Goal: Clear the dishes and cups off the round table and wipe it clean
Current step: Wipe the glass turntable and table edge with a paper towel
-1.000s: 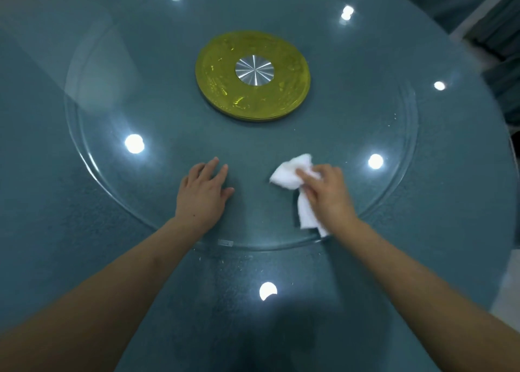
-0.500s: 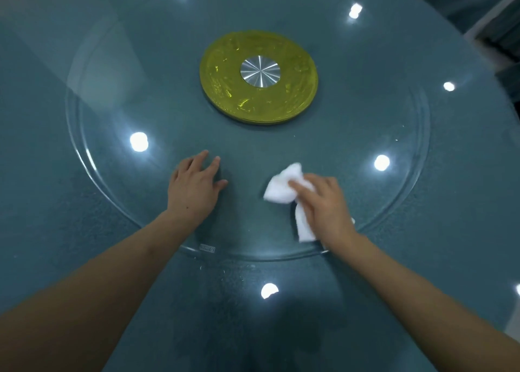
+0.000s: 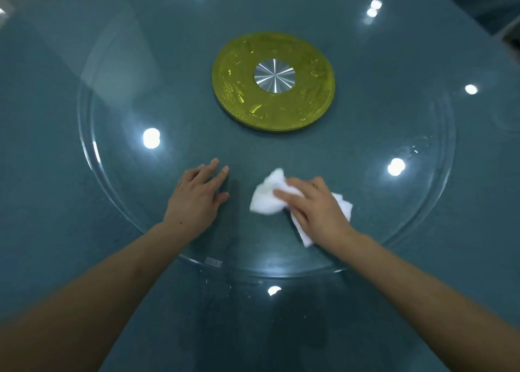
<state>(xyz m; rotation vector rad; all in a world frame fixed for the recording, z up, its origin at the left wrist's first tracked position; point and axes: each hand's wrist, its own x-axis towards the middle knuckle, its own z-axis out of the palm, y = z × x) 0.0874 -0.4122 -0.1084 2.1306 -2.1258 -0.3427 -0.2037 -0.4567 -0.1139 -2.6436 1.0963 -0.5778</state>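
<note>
Round table [image 3: 70, 202] fills the view, no dishes in sight; glass turntable [image 3: 439, 191] could spin under pressure, smearing droplets at right; left hand [image 3: 197, 200] flat, fingers straight, bracing it; right hand [image 3: 315, 208] presses white cloth [image 3: 266, 200] near front edge.

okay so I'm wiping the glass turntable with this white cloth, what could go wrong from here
The glass turntable may spin under the cloth; only the flat left hand steadies it. The right hand works the near part, so droplets at the right rim could be missed. Leaning hard near the edge might tilt the glass.
</note>
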